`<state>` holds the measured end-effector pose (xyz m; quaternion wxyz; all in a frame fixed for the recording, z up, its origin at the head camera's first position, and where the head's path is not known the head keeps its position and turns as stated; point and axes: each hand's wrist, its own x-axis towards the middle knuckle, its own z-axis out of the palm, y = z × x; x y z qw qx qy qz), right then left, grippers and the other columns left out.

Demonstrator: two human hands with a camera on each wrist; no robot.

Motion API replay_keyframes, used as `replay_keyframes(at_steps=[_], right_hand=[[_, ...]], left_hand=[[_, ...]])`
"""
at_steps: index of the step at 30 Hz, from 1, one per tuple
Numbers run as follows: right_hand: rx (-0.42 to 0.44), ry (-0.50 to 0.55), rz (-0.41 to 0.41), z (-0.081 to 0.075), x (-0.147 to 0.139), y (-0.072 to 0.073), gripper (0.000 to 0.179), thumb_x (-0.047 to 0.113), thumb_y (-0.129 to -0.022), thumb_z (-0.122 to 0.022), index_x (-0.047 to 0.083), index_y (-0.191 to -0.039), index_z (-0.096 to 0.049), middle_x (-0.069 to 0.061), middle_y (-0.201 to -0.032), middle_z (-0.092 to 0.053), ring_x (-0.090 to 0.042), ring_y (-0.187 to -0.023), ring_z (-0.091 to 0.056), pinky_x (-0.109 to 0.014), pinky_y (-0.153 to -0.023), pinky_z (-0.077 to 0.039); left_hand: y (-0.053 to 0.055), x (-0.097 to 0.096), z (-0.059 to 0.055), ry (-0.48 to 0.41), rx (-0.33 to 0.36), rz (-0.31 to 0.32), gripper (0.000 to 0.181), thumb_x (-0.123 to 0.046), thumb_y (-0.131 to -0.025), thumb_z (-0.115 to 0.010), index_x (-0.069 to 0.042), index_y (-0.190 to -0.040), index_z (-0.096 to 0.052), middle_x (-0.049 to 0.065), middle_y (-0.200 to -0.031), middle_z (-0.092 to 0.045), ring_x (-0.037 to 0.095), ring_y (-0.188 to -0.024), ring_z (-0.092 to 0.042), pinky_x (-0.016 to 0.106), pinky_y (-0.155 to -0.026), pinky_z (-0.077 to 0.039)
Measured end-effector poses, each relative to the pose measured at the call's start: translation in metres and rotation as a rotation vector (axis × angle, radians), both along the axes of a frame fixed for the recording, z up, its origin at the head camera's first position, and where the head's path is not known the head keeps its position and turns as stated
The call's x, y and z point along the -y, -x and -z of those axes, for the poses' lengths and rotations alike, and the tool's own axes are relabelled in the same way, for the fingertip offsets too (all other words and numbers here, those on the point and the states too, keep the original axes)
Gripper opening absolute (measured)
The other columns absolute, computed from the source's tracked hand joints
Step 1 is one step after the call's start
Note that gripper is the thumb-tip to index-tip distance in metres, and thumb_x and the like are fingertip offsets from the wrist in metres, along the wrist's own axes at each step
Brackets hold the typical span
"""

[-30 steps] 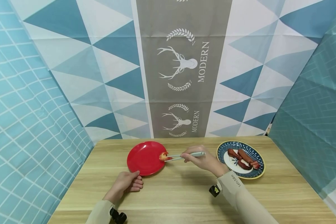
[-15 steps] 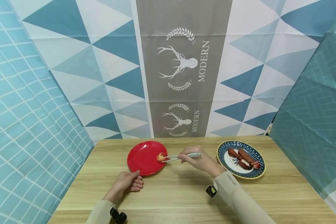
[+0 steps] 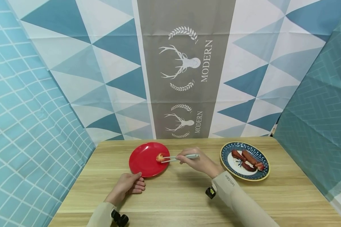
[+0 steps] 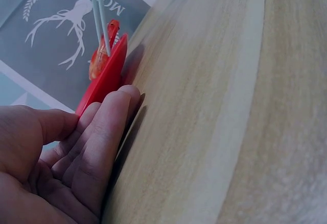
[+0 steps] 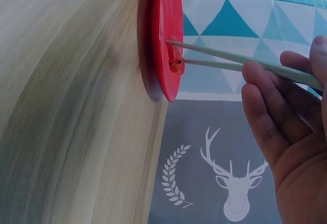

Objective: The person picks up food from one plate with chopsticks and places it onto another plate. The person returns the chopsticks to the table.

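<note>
My right hand (image 3: 196, 161) grips a pair of pale green chopsticks (image 3: 193, 156). Their tips are at an orange-red shrimp (image 3: 160, 157), which lies on the right part of a red plate (image 3: 143, 160). Dark eyes show on the shrimp (image 5: 176, 65) in the right wrist view. At the plate's near edge, my left hand (image 3: 128, 184) pinches the rim, thumb on top and fingers beneath. The left wrist view shows the thumb (image 4: 59, 124) touching the red rim and the other fingers curled below it. Whether the chopsticks still squeeze the shrimp is hard to tell.
To the right stands a blue-and-white patterned plate (image 3: 226, 153) with a yellow rim. Several reddish-brown food pieces (image 3: 248, 157) lie on it, one like a sausage. Patterned cloth (image 3: 182, 94) hangs behind the wooden table (image 3: 170, 205) and along both sides.
My right hand has moved left with the chopsticks, and the shrimp has shifted from the red plate's right edge further in. The left hand stays at the rim.
</note>
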<state>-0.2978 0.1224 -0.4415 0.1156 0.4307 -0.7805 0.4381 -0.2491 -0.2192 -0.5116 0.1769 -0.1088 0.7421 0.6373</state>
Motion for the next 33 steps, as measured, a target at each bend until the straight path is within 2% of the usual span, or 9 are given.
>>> replay_keyframes(at_steps=[6,13,17,27,33], right_hand=[[0.019,0.002,0.014,-0.001,0.005,0.001,0.009,0.016,-0.097,-0.073,0.012,-0.092,-0.08,-0.004,-0.079,-0.077,-0.02,-0.07,-0.071,-0.021,-0.061,-0.058],[0.017,-0.011,0.032,0.001,0.005,0.003,0.008,0.015,-0.096,-0.073,0.013,-0.092,-0.079,-0.001,-0.079,-0.077,-0.006,-0.071,-0.068,-0.021,-0.062,-0.058],[0.017,-0.016,0.034,0.002,0.005,0.004,0.009,0.017,-0.097,-0.073,0.013,-0.092,-0.08,0.001,-0.079,-0.076,-0.003,-0.071,-0.067,-0.021,-0.063,-0.059],[0.013,0.005,0.002,0.006,0.012,0.007,0.007,0.011,-0.096,-0.073,0.009,-0.095,-0.08,-0.001,-0.079,-0.076,-0.015,-0.071,-0.071,-0.021,-0.063,-0.058],[0.001,0.018,-0.005,0.009,0.016,0.009,0.006,0.01,-0.095,-0.074,0.011,-0.094,-0.08,0.001,-0.078,-0.075,-0.006,-0.069,-0.065,-0.02,-0.059,-0.055]], left_hand=[[0.0,0.0,-0.001,-0.002,-0.001,0.001,0.042,-0.032,-0.108,-0.054,0.007,-0.099,-0.068,0.009,-0.079,-0.074,0.017,-0.07,-0.075,0.032,-0.067,-0.066],[0.0,-0.001,-0.001,-0.003,0.0,0.0,0.043,-0.033,-0.108,-0.055,0.007,-0.099,-0.068,0.01,-0.079,-0.074,0.017,-0.07,-0.076,0.032,-0.068,-0.066],[0.0,-0.001,-0.002,-0.001,0.004,-0.003,0.043,-0.034,-0.108,-0.055,0.007,-0.099,-0.068,0.01,-0.08,-0.074,0.017,-0.07,-0.076,0.032,-0.067,-0.066],[0.0,0.0,-0.002,-0.013,0.002,0.007,0.043,-0.033,-0.108,-0.053,0.006,-0.099,-0.068,0.009,-0.079,-0.075,0.016,-0.069,-0.075,0.031,-0.067,-0.066],[-0.001,0.0,-0.002,-0.006,-0.007,0.015,0.043,-0.034,-0.108,-0.053,0.006,-0.099,-0.068,0.009,-0.081,-0.075,0.016,-0.07,-0.075,0.031,-0.068,-0.066]])
